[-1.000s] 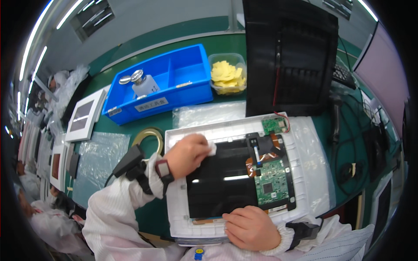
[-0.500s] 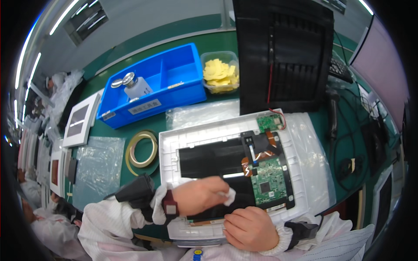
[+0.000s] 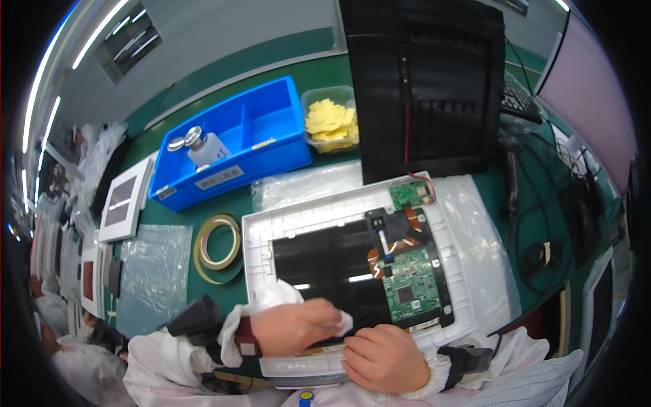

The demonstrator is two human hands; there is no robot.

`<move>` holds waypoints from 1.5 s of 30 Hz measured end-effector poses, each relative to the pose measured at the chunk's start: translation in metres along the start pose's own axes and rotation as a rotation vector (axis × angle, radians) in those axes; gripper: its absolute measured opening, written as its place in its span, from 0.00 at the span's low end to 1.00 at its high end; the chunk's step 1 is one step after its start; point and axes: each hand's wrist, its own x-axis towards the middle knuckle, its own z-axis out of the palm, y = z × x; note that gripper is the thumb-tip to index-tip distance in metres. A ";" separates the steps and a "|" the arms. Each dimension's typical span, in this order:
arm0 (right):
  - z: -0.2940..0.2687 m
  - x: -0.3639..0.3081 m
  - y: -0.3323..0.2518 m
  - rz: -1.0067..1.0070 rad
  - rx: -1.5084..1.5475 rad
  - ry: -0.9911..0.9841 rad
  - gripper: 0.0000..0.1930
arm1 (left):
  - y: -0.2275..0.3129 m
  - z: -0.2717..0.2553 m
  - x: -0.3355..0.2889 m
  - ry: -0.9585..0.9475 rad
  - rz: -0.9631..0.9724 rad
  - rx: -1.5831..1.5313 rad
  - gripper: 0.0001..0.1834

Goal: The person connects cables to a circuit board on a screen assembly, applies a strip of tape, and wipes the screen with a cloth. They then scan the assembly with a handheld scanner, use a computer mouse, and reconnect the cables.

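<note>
A white-framed display unit (image 3: 256, 254) lies face down in front of me, its black back panel (image 3: 319, 254) and green circuit board (image 3: 410, 283) exposed. My left hand (image 3: 295, 330) is closed on a white wipe (image 3: 281, 294) and presses it on the near part of the black panel. One end of the wipe sticks out past the fingertips, and the rest spreads behind the hand. Beside it, my right hand (image 3: 385, 359) has its fingers curled over the near edge of the white frame; the fingertips are partly hidden.
Beyond the unit stand a blue divided bin (image 3: 230, 180) holding a pump bottle (image 3: 209, 150), and a clear tub (image 3: 332, 146) of yellow pieces. A black panel (image 3: 427, 136) stands upright, wired in red to a small board (image 3: 407, 195). Tape rolls (image 3: 198, 252) lie left; cables (image 3: 536, 224) lie right.
My left hand has slid the wipe nearer to me along the black panel, and more of the wipe shows behind it. My right hand keeps its place at the near edge. The view has shifted slightly.
</note>
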 end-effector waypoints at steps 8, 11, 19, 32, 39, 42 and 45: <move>0.003 0.000 -0.002 0.001 -0.037 0.037 0.07 | -0.010 -0.001 0.029 -0.065 0.132 0.170 0.15; 0.003 0.000 -0.002 -0.016 -0.039 0.055 0.07 | -0.020 -0.005 0.040 0.013 0.076 0.351 0.18; 0.003 -0.003 0.000 -0.019 -0.047 0.024 0.07 | -0.012 0.004 0.016 -0.162 0.321 0.316 0.22; 0.002 -0.002 -0.003 0.003 -0.037 0.011 0.08 | -0.009 -0.006 0.033 -0.090 -0.071 0.376 0.27; 0.000 -0.001 -0.004 0.033 -0.032 -0.042 0.08 | -0.016 -0.008 0.042 -0.009 -0.134 0.446 0.27; -0.001 -0.001 -0.003 0.032 -0.024 -0.029 0.08 | -0.026 -0.011 0.046 0.022 -0.151 0.480 0.27; 0.000 -0.001 -0.002 0.016 -0.023 -0.036 0.08 | -0.040 -0.014 0.049 0.078 -0.169 0.513 0.26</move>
